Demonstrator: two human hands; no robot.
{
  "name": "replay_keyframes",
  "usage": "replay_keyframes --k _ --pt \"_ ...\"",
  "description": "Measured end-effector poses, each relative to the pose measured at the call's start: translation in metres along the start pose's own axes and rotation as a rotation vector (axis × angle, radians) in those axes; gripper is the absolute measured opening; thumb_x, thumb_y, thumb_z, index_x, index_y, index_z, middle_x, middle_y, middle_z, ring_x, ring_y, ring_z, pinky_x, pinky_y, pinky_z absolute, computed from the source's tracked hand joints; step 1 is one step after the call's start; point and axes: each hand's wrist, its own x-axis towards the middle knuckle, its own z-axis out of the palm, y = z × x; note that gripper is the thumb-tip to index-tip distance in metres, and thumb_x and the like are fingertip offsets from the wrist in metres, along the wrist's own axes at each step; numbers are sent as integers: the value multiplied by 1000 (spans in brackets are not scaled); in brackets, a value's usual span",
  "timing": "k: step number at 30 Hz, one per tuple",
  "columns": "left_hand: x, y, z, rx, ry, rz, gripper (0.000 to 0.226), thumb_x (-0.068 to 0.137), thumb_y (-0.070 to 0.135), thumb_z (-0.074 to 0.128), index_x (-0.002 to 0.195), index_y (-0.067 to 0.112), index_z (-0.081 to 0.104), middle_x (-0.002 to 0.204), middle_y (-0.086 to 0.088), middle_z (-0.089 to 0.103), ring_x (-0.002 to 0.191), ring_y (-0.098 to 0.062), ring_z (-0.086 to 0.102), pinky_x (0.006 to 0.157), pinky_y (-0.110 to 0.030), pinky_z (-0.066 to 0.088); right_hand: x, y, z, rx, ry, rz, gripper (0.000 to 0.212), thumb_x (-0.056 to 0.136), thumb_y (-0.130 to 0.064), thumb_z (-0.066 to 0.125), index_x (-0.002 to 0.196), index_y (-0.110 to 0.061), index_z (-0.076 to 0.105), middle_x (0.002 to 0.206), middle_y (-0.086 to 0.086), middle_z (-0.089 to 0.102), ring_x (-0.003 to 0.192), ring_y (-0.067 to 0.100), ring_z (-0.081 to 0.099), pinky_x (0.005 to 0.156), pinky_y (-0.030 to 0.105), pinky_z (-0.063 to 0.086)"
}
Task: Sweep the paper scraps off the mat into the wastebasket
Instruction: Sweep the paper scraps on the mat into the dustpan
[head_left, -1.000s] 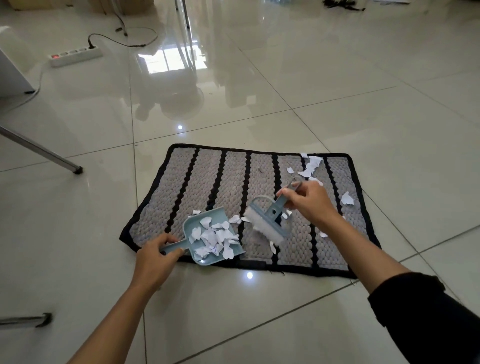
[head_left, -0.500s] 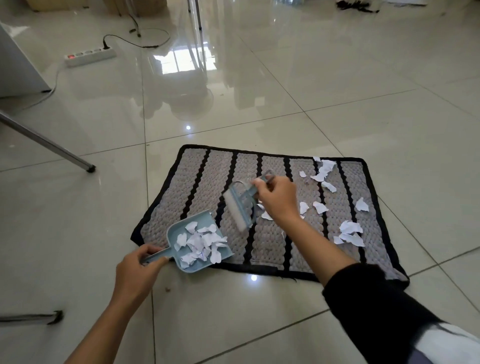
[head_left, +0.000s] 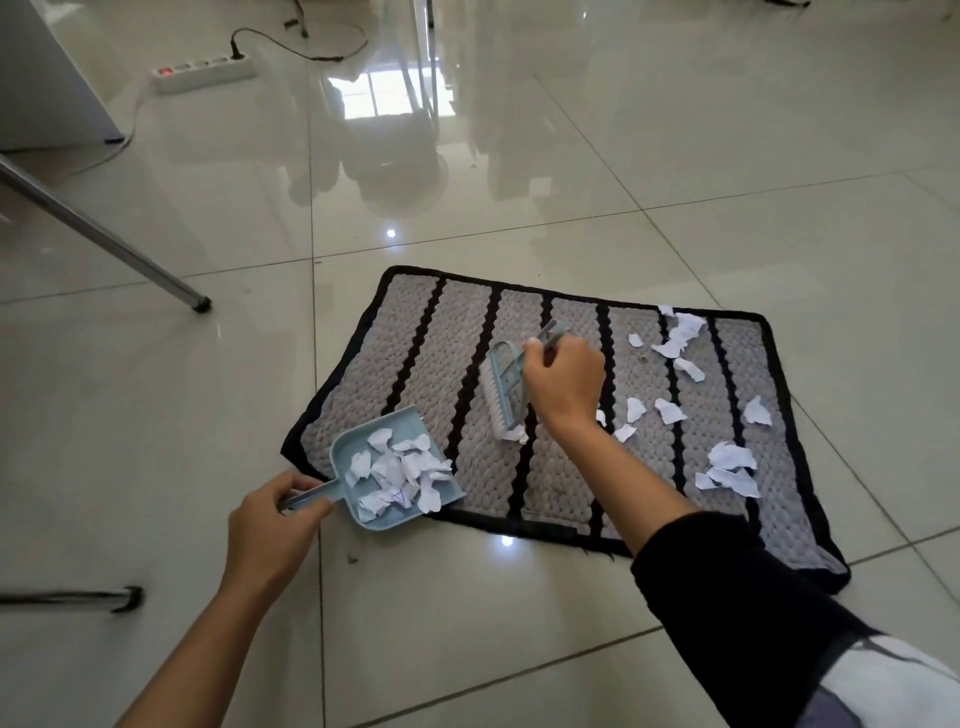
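Observation:
A grey mat (head_left: 436, 338) with black stripes and a black border lies on the tiled floor. My left hand (head_left: 267, 525) grips the handle of a pale blue dustpan (head_left: 353, 447) at the mat's near left corner; the pan holds several white paper scraps (head_left: 400, 470). My right hand (head_left: 563, 382) holds a pale blue hand brush (head_left: 501, 395) over the mat's middle, bristles facing left toward the pan. More loose scraps (head_left: 727, 465) lie scattered on the mat's right half, and some (head_left: 680, 332) near its far edge. No wastebasket is in view.
A slanted metal leg (head_left: 104, 236) ends on the floor left of the mat. Another dark-tipped leg (head_left: 98, 597) lies at the near left. A white power strip (head_left: 205, 73) with a cable sits at the far left beside a grey cabinet (head_left: 47, 88).
My right hand has carried the brush leftward from the mat's right side to its middle. The dustpan stayed at the near left corner. The view shifted, showing more scraps on the right.

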Motion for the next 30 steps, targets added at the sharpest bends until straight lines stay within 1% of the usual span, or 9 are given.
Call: replay_keyframes --k 3,5,9,13,16,20,23,26,30 --pt "-4 -5 -5 14 22 -9 4 74 3 67 77 7 66 75 -14 66 65 -17 54 53 -16 40 -5 -8 7 114 -52 -26 31 87 -16 53 58 -4 54 46 -1 48 37 5 37 32 10 27" --pt "-7 -11 -12 21 31 -23 4 74 3 67 76 7 66 75 -14 66 65 -18 55 50 -7 39 -12 -16 20 168 -119 -31 31 87 -18 54 63 1 58 52 8 56 41 11 43 36 18 34" --pt "-7 -23 -24 30 34 -46 6 74 4 66 78 9 66 76 -13 67 67 -19 56 50 -3 38 -24 -25 44 173 -247 -32 29 88 -18 54 62 -5 57 49 0 49 40 5 40 31 7 30" --pt "-5 -21 -18 14 15 -39 5 75 4 66 79 7 66 76 -12 66 67 -17 56 48 -8 40 -15 -9 41 34 -151 61 33 88 -17 53 57 -7 53 49 0 48 40 7 41 29 8 30" --pt "-6 -9 -8 -15 -24 -17 5 74 4 67 78 8 66 76 -11 66 69 -21 58 56 -22 42 -2 2 16 -12 -84 68 33 89 -15 50 56 -10 49 53 0 50 42 8 46 28 9 31" --pt "-2 7 9 -61 -59 -23 19 60 25 64 76 15 67 71 -2 66 66 -15 58 58 -26 41 16 5 -17 -90 50 19 35 87 -16 51 53 -9 48 42 -4 41 37 6 36 30 12 24" --pt "-2 18 23 -66 -83 -2 7 67 17 67 71 22 63 70 1 64 64 -17 57 53 -22 40 14 9 -15 20 -22 59 32 88 -17 52 60 -2 56 51 3 53 40 7 42 32 8 28" --pt "-5 23 34 -40 -103 26 11 72 11 68 71 20 63 72 -5 65 62 -16 56 42 -17 39 8 20 -9 16 -84 106 30 88 -18 53 68 3 62 61 11 62 43 11 49 35 14 36" --pt "-1 32 43 -45 -148 31 15 64 22 66 76 12 66 73 -8 66 64 -17 57 51 -22 41 21 42 -33 -47 -33 170 32 87 -17 53 65 4 62 58 12 60 42 13 48 34 17 37"
